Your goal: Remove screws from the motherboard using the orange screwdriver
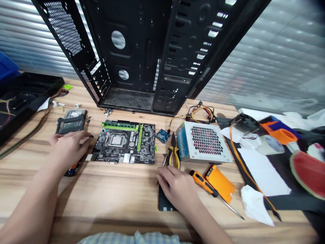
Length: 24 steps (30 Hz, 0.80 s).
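Motherboard beside left hand, grip flat and empty, right hand curled on black panel, hold unclear

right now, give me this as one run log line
left hand: beside motherboard | right hand: on black panel, near pliers | behind: pc case

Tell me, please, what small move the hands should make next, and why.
Probably the right hand should pick up the orange-handled screwdriver, which lies just beside it; the left hand is beside the motherboard, which lies flat on the wooden table, outside the open black computer case.
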Available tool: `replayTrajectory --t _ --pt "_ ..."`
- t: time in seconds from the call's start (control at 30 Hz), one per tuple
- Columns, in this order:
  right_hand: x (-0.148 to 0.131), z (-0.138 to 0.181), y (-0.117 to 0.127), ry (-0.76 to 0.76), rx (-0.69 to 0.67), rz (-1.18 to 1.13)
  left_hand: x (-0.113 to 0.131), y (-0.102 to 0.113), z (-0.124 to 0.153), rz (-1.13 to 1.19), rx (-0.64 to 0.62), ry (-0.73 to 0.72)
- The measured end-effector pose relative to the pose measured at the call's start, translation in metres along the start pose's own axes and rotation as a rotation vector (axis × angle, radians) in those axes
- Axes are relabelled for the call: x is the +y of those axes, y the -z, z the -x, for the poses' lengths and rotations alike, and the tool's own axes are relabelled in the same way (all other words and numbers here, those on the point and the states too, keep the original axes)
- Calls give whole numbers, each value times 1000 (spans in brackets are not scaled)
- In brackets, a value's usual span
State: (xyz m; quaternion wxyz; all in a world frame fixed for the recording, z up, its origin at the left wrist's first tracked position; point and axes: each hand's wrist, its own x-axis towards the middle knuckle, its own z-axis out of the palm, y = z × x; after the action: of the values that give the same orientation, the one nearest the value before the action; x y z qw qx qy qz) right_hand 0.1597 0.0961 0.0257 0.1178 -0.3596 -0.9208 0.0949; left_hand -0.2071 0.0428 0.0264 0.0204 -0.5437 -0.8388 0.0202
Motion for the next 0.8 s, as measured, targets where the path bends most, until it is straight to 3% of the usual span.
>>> replayTrajectory --t 0.13,0.57,0.8 --pt "0 0 0 -3 -2 -6 5 5 0 -20 -54 52" --pt "1 1 -2 12 14 -2 4 6 4 12 5 31" --pt "3 3 -5 28 8 -15 8 9 6 32 -21 52"
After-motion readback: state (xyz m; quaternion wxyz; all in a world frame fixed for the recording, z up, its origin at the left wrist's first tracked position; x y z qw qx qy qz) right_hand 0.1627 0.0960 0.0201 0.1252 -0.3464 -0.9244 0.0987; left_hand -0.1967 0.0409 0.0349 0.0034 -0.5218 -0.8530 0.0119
